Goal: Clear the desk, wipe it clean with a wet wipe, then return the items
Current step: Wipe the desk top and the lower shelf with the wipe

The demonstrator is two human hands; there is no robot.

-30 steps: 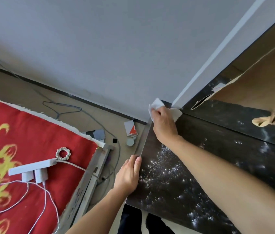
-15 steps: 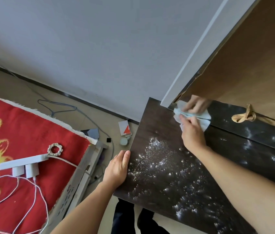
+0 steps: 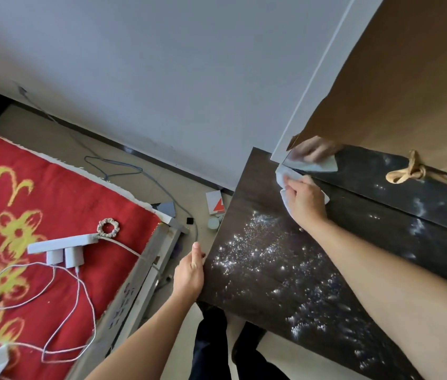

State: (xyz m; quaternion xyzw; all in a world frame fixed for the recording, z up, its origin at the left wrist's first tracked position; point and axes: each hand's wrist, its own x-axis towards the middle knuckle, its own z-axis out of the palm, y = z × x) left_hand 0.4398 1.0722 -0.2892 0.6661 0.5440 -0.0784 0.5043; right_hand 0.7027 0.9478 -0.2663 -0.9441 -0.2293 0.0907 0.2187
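Note:
The dark wooden desk (image 3: 266,272) fills the right half of the view, its top wet and glittering with droplets. My right hand (image 3: 306,202) presses a white wet wipe (image 3: 285,178) onto the desk's far left corner, at the foot of a mirror panel (image 3: 398,187) that reflects the hand and wipe. My left hand (image 3: 189,272) holds the desk's left edge, thumb up along it. A white power strip (image 3: 60,244) with chargers and white cables lies on the red bed cover (image 3: 24,201) at left.
A beige hair tie (image 3: 108,228) lies beside the power strip. A tan rope knot (image 3: 409,172) hangs in front of the mirror. On the floor between bed and desk lie a red-and-white card (image 3: 215,203), a small round lid (image 3: 213,222) and a blue cable (image 3: 123,171).
My right hand slid the wipe from the desk's far left corner rightward along the mirror's foot, then back a little toward the corner. My left hand stays on the desk's left edge.

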